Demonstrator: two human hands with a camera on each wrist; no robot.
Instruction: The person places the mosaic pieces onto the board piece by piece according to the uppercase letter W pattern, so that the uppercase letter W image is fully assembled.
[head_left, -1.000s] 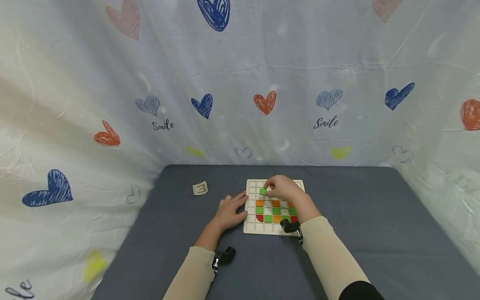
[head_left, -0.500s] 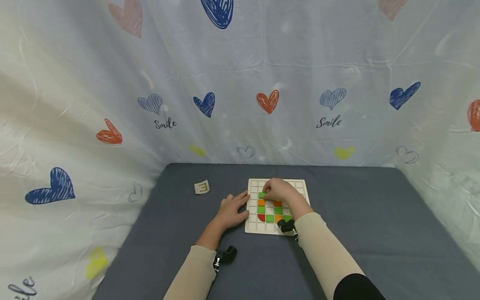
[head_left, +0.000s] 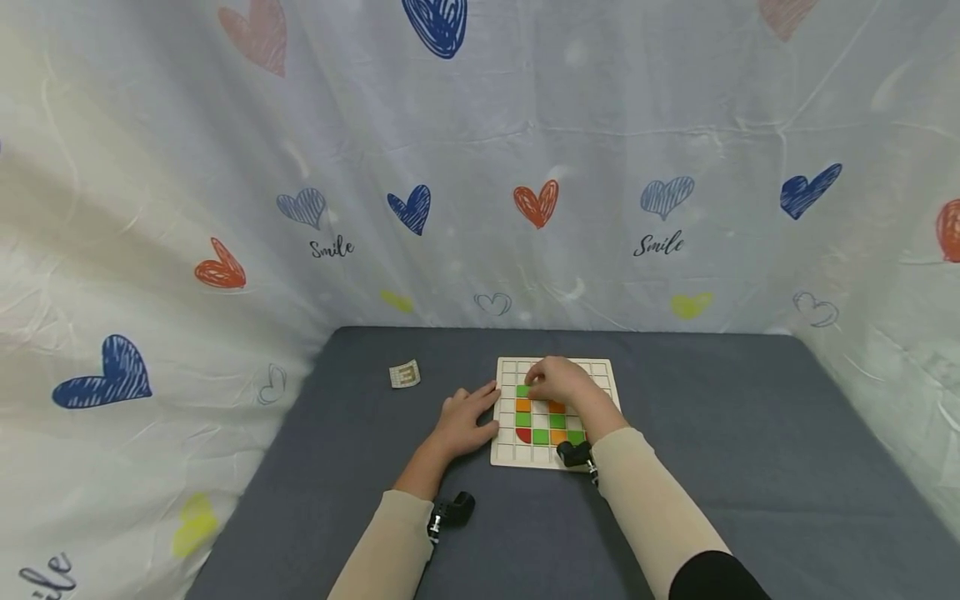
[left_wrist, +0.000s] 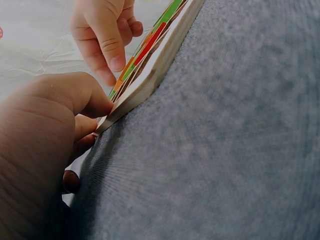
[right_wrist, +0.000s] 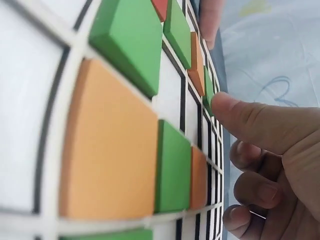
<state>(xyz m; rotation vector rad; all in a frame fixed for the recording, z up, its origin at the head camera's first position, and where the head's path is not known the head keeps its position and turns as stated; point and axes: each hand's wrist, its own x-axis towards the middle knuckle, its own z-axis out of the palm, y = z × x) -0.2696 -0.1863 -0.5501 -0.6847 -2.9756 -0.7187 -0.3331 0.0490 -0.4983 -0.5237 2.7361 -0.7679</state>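
Note:
A pale gridded board (head_left: 517, 455) lies on the table with green, orange and red tiles in its cells. My right hand (head_left: 558, 382) reaches over its upper part, thumb and forefinger pinching a green tile (head_left: 522, 391) that sits in a cell above an orange tile (head_left: 522, 405). From the right wrist, the thumb (right_wrist: 227, 102) meets the edge of that green tile (right_wrist: 208, 85), and the other fingers curl below. My left hand (head_left: 459, 423) rests along the board's left edge, fingers spread. The left wrist view shows its fingertips (left_wrist: 102, 106) at the board's corner.
A small pale square with dark marking (head_left: 405, 374) lies on the grey table (head_left: 697, 467) left of the board. A white curtain (head_left: 450, 275) printed with hearts hangs behind the table and along both sides. Black wrist cameras sit on both sleeves.
My right hand has moved slightly down the board, bringing the green tile from higher up into the cell above the orange tile. The left hand stays at the edge. The head view shifted slightly.

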